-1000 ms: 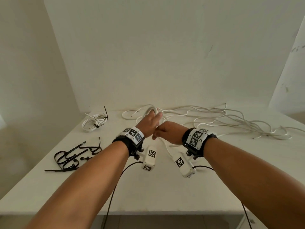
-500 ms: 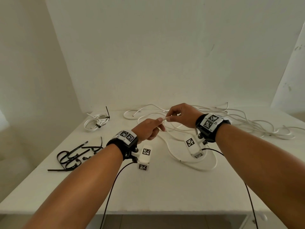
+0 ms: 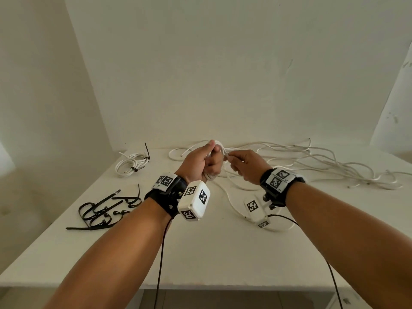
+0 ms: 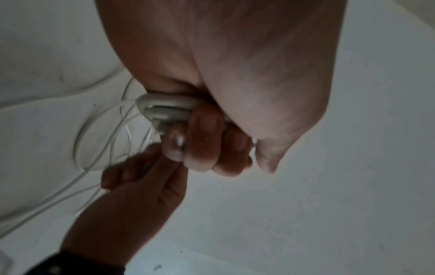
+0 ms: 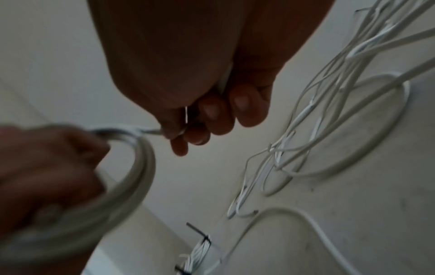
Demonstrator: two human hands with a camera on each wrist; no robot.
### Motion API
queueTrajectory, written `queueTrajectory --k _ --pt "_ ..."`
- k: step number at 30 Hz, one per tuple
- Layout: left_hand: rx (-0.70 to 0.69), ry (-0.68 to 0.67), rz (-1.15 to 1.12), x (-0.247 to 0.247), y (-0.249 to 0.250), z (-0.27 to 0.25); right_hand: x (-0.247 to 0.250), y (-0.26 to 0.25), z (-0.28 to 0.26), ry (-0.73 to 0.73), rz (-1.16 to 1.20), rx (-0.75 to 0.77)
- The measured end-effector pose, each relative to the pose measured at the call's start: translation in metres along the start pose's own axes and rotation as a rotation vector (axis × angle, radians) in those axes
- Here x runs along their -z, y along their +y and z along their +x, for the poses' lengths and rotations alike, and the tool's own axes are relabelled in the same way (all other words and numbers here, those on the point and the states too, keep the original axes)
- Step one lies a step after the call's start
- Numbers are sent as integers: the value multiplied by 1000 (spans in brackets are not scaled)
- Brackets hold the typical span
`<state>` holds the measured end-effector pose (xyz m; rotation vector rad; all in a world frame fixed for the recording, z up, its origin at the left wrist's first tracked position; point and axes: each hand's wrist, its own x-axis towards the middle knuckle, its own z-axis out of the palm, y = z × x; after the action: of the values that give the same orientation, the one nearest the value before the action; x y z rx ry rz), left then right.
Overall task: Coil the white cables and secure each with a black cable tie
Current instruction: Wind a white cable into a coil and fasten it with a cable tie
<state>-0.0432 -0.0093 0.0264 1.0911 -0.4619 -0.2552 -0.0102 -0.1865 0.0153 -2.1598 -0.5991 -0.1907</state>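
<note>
My left hand (image 3: 201,162) is up off the table (image 3: 223,253), fist curled round a small coil (image 3: 211,175) of white cable; the loops poke out above my knuckles and below my palm. In the left wrist view the fingers (image 4: 202,141) wrap right over the bundled turns (image 4: 164,109). My right hand (image 3: 247,167) sits just beside it, nearly touching, thumb and fingertips pinching the cable's free run where it leaves the coil. The right wrist view shows that strand (image 5: 223,80) passing through my curled fingers (image 5: 212,113), with the coil (image 5: 139,167) blurred to one side in my other fist.

From my right hand the loose cable (image 3: 231,197) drops to the table and loops toward the near edge under my right wrist. Behind my hands, along the far edge and out to the far right corner, lies a tangle of uncoiled cables (image 3: 323,166). Near the far left corner rests a finished coil (image 3: 131,163), cinched with black ties (image 3: 147,152). Closer in, by the left edge, a heap of spare ties (image 3: 104,210) lies well apart from both hands.
</note>
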Motion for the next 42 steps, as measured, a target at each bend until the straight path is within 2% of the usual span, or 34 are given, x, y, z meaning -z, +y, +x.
queueTrajectory --k 5,8,10,12,17,19,21,23,28,32,34,36,38,42 --pt "-100 87 -123 -3 -4 4 -24 -11 -5 -14 -16 15" --pt "-154 174 -227 -9 -8 5 -33 -20 -7 36 286 -84" --pt "-199 257 -213 -10 -10 6 -37 -26 -8 69 530 -150" --pt "-232 313 -202 -12 -10 7 -39 -29 -7 100 639 -193" --pt "-266 413 -109 -22 -15 10 -39 -21 5 170 275 -132" --pt "-302 469 118 -21 -18 12 -35 -21 6 207 161 -101" --pt "-273 532 351 -11 -23 10 -27 -25 6 244 88 -63" --pt "-225 553 415 2 -29 5 -19 -28 6 231 -29 -10" --pt "36 423 129 13 -14 -3 -5 -27 5 113 -305 92" --pt "279 414 250 22 8 2 -9 -32 5 -53 -433 136" --pt "349 412 383 20 12 5 -12 -35 4 -94 -452 162" --pt "280 460 509 13 14 5 -16 -38 3 -77 -416 177" --pt "120 574 562 10 12 4 -22 -41 1 -14 -317 186" --pt "-70 729 412 12 4 -1 -40 -44 1 76 -167 86"
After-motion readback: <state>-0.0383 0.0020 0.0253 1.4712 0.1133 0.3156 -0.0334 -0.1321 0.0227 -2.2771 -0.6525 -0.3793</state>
